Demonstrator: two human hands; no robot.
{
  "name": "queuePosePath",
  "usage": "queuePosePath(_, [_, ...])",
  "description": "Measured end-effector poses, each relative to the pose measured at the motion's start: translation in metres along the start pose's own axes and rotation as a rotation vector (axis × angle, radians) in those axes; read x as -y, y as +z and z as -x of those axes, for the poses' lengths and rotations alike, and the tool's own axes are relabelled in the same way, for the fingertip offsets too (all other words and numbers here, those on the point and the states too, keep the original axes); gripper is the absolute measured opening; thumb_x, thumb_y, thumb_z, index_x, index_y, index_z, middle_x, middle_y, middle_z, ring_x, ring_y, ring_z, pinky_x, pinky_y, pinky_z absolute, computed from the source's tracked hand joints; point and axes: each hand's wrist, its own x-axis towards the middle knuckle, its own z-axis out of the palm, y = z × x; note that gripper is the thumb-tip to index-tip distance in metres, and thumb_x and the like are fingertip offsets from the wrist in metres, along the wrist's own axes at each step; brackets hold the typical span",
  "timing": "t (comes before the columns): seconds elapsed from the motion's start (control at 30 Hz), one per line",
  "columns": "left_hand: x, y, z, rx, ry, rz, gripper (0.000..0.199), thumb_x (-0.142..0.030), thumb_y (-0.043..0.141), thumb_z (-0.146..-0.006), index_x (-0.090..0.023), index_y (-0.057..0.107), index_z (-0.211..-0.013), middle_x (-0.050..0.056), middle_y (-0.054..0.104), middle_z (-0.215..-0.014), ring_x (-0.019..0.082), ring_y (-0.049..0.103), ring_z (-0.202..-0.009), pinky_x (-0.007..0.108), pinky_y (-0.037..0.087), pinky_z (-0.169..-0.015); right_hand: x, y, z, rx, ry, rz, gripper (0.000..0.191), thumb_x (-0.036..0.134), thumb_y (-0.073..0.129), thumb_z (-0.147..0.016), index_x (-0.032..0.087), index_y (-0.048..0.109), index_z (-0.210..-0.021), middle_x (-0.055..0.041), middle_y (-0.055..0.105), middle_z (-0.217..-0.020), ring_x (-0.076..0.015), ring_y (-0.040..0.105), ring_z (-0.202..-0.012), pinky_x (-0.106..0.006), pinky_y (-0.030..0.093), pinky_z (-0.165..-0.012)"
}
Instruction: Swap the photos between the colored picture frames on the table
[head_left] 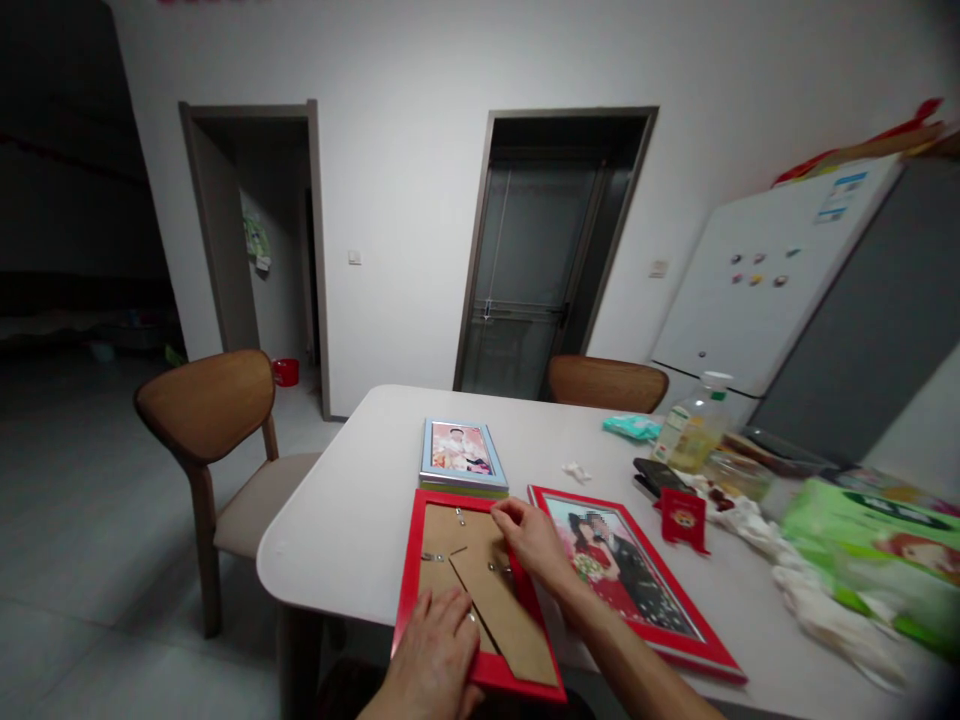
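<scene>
Red frame (408, 580) handled back-up at the table's (337, 520) near edge.
Left hand (439, 645) lies over the brown backing (517, 640), fingers together, slightly bent; right hand (536, 545) has fingertips nearly closed at the far right corner, grip unconfirmed. Further handling appears to call for steady support. Long axis runs away from the person, far end beside the blue-framed photo (459, 450).
</scene>
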Motion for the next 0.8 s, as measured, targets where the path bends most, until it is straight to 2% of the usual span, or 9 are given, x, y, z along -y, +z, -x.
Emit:
queuePosePath(0.1, [-0.002, -0.011, 0.004, -0.028, -0.006, 0.086, 0.035, -0.012, 0.060, -0.060, -0.015, 0.051, -0.094, 0.015, 0.040, -0.127, 0.027, 0.032, -0.119, 0.047, 0.021, -0.099, -0.003, -0.016, 0.014, -0.127, 0.138, -0.320, 0.025, 0.035, 0.045, -0.069, 0.016, 0.057, -0.079, -0.0050, 0.063, -0.076, -0.0157, 0.057, -0.067, -0.025, 0.043, -0.059])
queuePosePath(0.17, [-0.009, -0.021, 0.004, -0.132, -0.012, 0.235, 0.031, -0.011, 0.057, -0.061, -0.017, 0.051, -0.091, 0.014, 0.041, -0.127, 0.026, 0.035, -0.117, 0.044, 0.026, -0.098, -0.001, -0.017, 0.026, -0.191, 0.261, -0.530, 0.029, 0.038, 0.049, -0.066, 0.016, 0.056, -0.084, -0.0044, 0.063, -0.075, -0.0155, 0.057, -0.063, -0.025, 0.043, -0.055])
queuePosePath(0.23, [-0.020, -0.029, 0.001, -0.295, -0.027, 0.479, 0.022, -0.014, 0.054, -0.066, -0.019, 0.050, -0.087, 0.012, 0.042, -0.126, 0.025, 0.038, -0.115, 0.041, 0.032, -0.095, 0.005, -0.008, 0.041, -0.148, 0.339, -0.732, 0.034, 0.042, 0.054, -0.063, 0.016, 0.056, -0.084, -0.0045, 0.063, -0.072, -0.0156, 0.057, -0.061, -0.026, 0.043, -0.054])
queuePosePath(0.3, [-0.037, -0.033, -0.005, -0.447, -0.034, 0.791, 0.012, -0.021, 0.051, -0.072, -0.019, 0.049, -0.084, 0.011, 0.045, -0.123, 0.025, 0.042, -0.112, 0.037, 0.036, -0.091, 0.017, 0.005, 0.057, 0.000, 0.371, -0.905, 0.040, 0.046, 0.057, -0.061, 0.016, 0.057, -0.088, -0.0056, 0.064, -0.073, -0.0163, 0.058, -0.062, -0.027, 0.044, -0.055])
queuePosePath(0.37, [-0.053, -0.036, -0.013, -0.525, -0.037, 1.084, 0.015, -0.029, 0.050, -0.075, -0.018, 0.047, -0.085, 0.011, 0.051, -0.115, 0.024, 0.047, -0.106, 0.035, 0.039, -0.087, 0.028, 0.016, 0.070, 0.106, 0.406, -1.050, 0.044, 0.048, 0.056, -0.063, 0.017, 0.054, -0.096, -0.0057, 0.064, -0.076, -0.0169, 0.059, -0.065, -0.028, 0.044, -0.056])
queuePosePath(0.47, [-0.069, -0.040, -0.028, -0.564, -0.032, 1.299, 0.026, -0.030, 0.056, -0.071, -0.018, 0.045, -0.091, 0.008, 0.060, -0.099, 0.021, 0.056, -0.093, 0.033, 0.043, -0.082, 0.034, 0.012, 0.077, 0.053, 0.402, -1.191, 0.044, 0.041, 0.057, -0.066, 0.020, 0.049, -0.104, -0.0036, 0.065, -0.084, -0.0176, 0.060, -0.074, -0.028, 0.045, -0.061])
queuePosePath(0.57, [-0.070, -0.040, -0.047, -0.596, -0.009, 1.362, 0.044, -0.022, 0.061, -0.066, -0.020, 0.039, -0.104, 0.006, 0.059, -0.101, 0.019, 0.056, -0.093, 0.033, 0.042, -0.083, 0.018, -0.022, 0.068, -0.130, 0.383, -1.128, 0.047, 0.033, 0.060, -0.063, 0.023, 0.045, -0.107, -0.0007, 0.065, -0.088, -0.0173, 0.060, -0.079, -0.026, 0.047, -0.064])
queuePosePath(0.63, [-0.066, -0.034, -0.060, -0.549, 0.006, 1.390, 0.049, -0.019, 0.062, -0.064, -0.019, 0.039, -0.106, 0.007, 0.058, -0.105, 0.020, 0.055, -0.096, 0.033, 0.041, -0.086, -0.002, -0.055, 0.058, -0.166, 0.410, -0.985, 0.050, 0.031, 0.058, -0.065, 0.022, 0.043, -0.111, -0.0017, 0.066, -0.083, -0.0182, 0.062, -0.072, -0.028, 0.048, -0.059])
queuePosePath(0.8, [-0.065, 0.007, -0.086, -0.459, -0.036, 1.408, 0.052, -0.015, 0.058, -0.065, -0.016, 0.035, -0.112, 0.009, 0.060, -0.103, 0.019, 0.057, -0.092, 0.031, 0.042, -0.083, -0.055, -0.129, 0.034, -0.211, 0.465, -0.436, 0.054, 0.029, 0.055, -0.065, 0.014, 0.045, -0.116, -0.0042, 0.067, -0.072, -0.0175, 0.062, -0.058, -0.027, 0.047, -0.053])
